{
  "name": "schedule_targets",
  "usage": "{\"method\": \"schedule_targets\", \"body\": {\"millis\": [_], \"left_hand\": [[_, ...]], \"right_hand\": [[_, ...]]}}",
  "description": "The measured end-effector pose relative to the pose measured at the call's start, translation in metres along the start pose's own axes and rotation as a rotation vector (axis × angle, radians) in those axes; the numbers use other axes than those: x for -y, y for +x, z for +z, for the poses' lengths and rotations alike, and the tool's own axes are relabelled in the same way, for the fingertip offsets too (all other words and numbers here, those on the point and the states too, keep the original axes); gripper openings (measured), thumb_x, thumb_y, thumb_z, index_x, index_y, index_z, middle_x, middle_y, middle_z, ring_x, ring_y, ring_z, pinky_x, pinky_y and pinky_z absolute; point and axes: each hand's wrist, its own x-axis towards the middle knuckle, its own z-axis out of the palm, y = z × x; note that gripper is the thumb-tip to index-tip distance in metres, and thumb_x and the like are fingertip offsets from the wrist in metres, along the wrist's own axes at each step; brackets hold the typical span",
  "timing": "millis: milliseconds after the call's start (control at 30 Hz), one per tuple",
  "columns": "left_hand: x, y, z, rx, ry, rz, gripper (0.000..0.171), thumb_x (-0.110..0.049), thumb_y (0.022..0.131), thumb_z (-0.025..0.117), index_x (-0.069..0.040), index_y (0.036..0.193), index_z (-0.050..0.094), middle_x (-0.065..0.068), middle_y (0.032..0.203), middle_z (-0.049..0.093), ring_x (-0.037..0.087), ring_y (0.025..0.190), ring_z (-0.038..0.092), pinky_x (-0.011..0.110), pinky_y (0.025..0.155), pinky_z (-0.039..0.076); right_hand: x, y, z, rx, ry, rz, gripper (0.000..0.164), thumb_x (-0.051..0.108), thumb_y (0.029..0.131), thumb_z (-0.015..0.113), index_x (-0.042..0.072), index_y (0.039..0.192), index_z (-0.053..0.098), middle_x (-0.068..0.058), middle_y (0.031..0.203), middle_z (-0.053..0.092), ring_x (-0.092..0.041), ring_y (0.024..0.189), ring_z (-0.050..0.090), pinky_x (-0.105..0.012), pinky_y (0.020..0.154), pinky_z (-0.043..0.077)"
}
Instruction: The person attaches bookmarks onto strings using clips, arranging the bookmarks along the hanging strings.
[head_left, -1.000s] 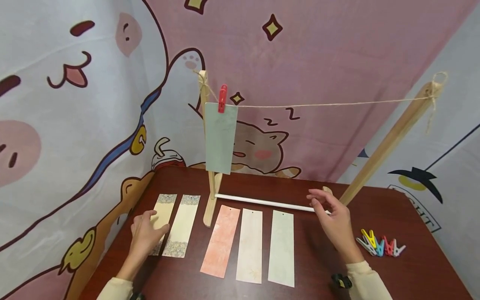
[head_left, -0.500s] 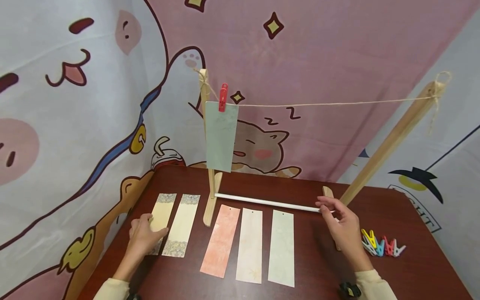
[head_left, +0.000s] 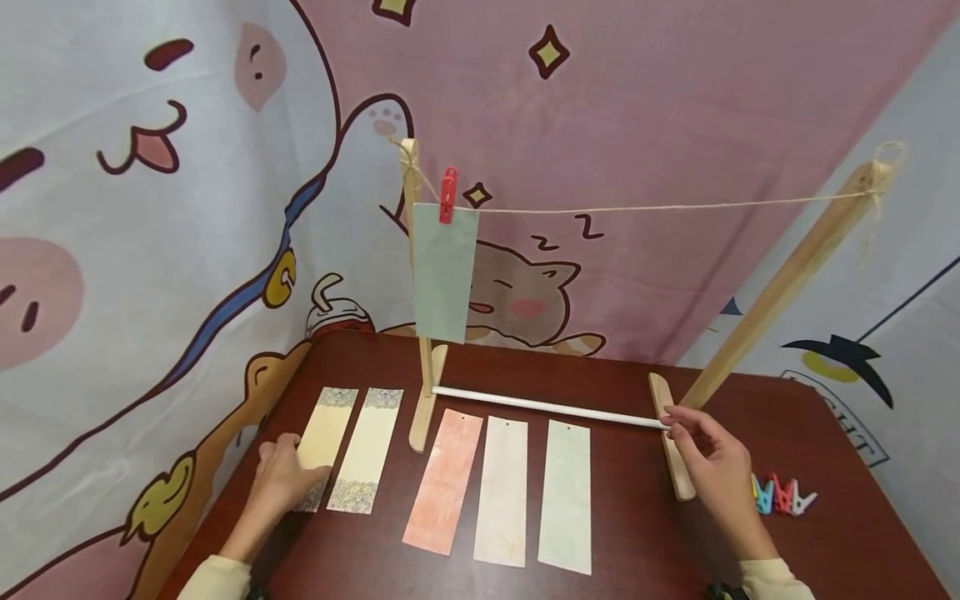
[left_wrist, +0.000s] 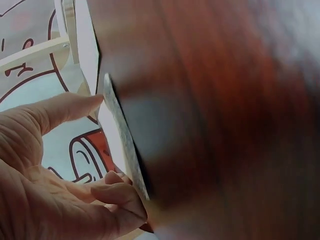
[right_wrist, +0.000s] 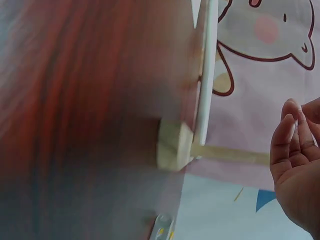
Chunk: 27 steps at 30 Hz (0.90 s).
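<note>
My left hand (head_left: 281, 479) is over the lower half of a cream bookmark (head_left: 327, 429) with patterned ends, at the table's left. In the left wrist view its thumb is at one long edge of that bookmark (left_wrist: 116, 130), and the bent fingers are at the other edge. A second, similar bookmark (head_left: 367, 450) lies just to the right. My right hand (head_left: 716, 471) hovers by the stand's right foot (head_left: 681, 467), thumb near the fingers, nothing visible between them. Beside it lie several small clothespins (head_left: 782, 495), partly covered by the hand.
A twine line (head_left: 637, 207) runs between two wooden posts (head_left: 787, 283) joined by a white rod (head_left: 551, 407). One red clothespin (head_left: 447, 196) holds a pale green bookmark (head_left: 445, 275) there. Orange (head_left: 442, 483), off-white (head_left: 501, 492) and pale green (head_left: 565, 497) bookmarks lie in front.
My right hand has moved right and downward, from above the rod's end toward the clothespins. My left hand has slid slightly down along the cream bookmark, which stays in place.
</note>
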Motion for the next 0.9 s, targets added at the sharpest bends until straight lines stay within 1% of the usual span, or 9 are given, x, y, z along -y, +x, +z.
{"method": "schedule_targets", "body": {"millis": [200,300,367,467,567,633,733,833,900], "left_hand": [[-0.002,0.001,-0.009,0.062,0.056,0.006,0.091,-0.030,0.083,0.094,0.024,0.135,0.042,0.048,0.123,0.043,0.066,0.114,0.050,0.072,0.093,0.046],[0.003,0.005,-0.009,0.076,0.059,0.015,0.089,-0.031,0.083,0.095,0.023,0.131,0.044,0.046,0.119,0.047,0.063,0.111,0.052,0.070,0.091,0.047],[0.017,0.011,-0.005,0.033,0.055,0.032,0.083,-0.032,0.080,0.096,0.021,0.124,0.051,0.038,0.110,0.055,0.056,0.102,0.057,0.063,0.084,0.051],[0.048,0.026,0.004,0.014,0.024,0.063,0.072,-0.032,0.082,0.096,0.017,0.116,0.055,0.027,0.097,0.061,0.042,0.087,0.059,0.051,0.072,0.051],[0.081,0.039,0.015,0.015,-0.006,0.071,0.060,-0.033,0.088,0.090,0.011,0.113,0.059,0.016,0.089,0.061,0.031,0.077,0.057,0.040,0.062,0.048],[0.092,0.043,0.019,0.006,-0.019,0.065,0.051,-0.031,0.093,0.085,0.009,0.113,0.060,0.012,0.088,0.060,0.027,0.075,0.057,0.038,0.061,0.046],[0.087,0.039,0.018,-0.064,-0.040,0.069,0.037,-0.026,0.096,0.078,0.007,0.108,0.065,0.008,0.083,0.059,0.025,0.073,0.056,0.037,0.061,0.044],[0.064,0.026,0.009,-0.163,-0.073,0.068,0.027,-0.019,0.096,0.075,0.007,0.104,0.070,0.009,0.081,0.062,0.027,0.073,0.057,0.039,0.063,0.043],[0.044,0.014,0.001,-0.203,-0.093,0.065,0.023,-0.015,0.097,0.074,0.007,0.103,0.070,0.010,0.082,0.063,0.029,0.074,0.057,0.041,0.064,0.042]], "right_hand": [[-0.015,-0.012,-0.013,-0.018,-0.003,0.048,0.025,-0.003,0.104,0.071,0.002,0.128,0.076,-0.012,0.108,0.080,-0.007,0.088,0.069,-0.013,0.071,0.050],[-0.021,-0.017,-0.018,-0.022,-0.008,0.064,0.026,-0.005,0.103,0.071,0.000,0.129,0.075,-0.012,0.108,0.080,-0.007,0.087,0.069,-0.013,0.071,0.050],[-0.024,-0.017,-0.021,-0.012,-0.010,0.075,0.027,-0.005,0.103,0.071,-0.001,0.130,0.074,-0.012,0.110,0.079,-0.007,0.088,0.069,-0.012,0.072,0.050],[-0.028,-0.015,-0.026,0.010,-0.029,0.083,0.030,-0.004,0.102,0.072,-0.001,0.132,0.072,-0.010,0.112,0.079,-0.006,0.090,0.068,-0.011,0.076,0.050],[-0.032,-0.015,-0.032,0.043,-0.055,0.087,0.035,-0.003,0.101,0.075,0.000,0.136,0.070,0.000,0.113,0.078,-0.003,0.092,0.066,-0.011,0.076,0.049],[-0.034,-0.015,-0.037,0.067,-0.068,0.096,0.040,-0.001,0.099,0.078,0.000,0.138,0.069,0.006,0.115,0.077,0.000,0.093,0.065,-0.013,0.075,0.049],[-0.036,-0.016,-0.045,0.103,-0.098,0.128,0.046,0.004,0.097,0.083,0.001,0.140,0.066,0.000,0.120,0.075,-0.001,0.093,0.065,-0.015,0.070,0.051],[-0.037,-0.015,-0.052,0.155,-0.186,0.182,0.053,0.016,0.097,0.086,0.003,0.144,0.064,-0.015,0.128,0.069,-0.012,0.101,0.065,-0.017,0.069,0.051],[-0.038,-0.015,-0.056,0.206,-0.244,0.219,0.059,0.025,0.098,0.086,0.001,0.146,0.061,-0.025,0.132,0.062,-0.026,0.108,0.062,-0.026,0.076,0.053]]}}
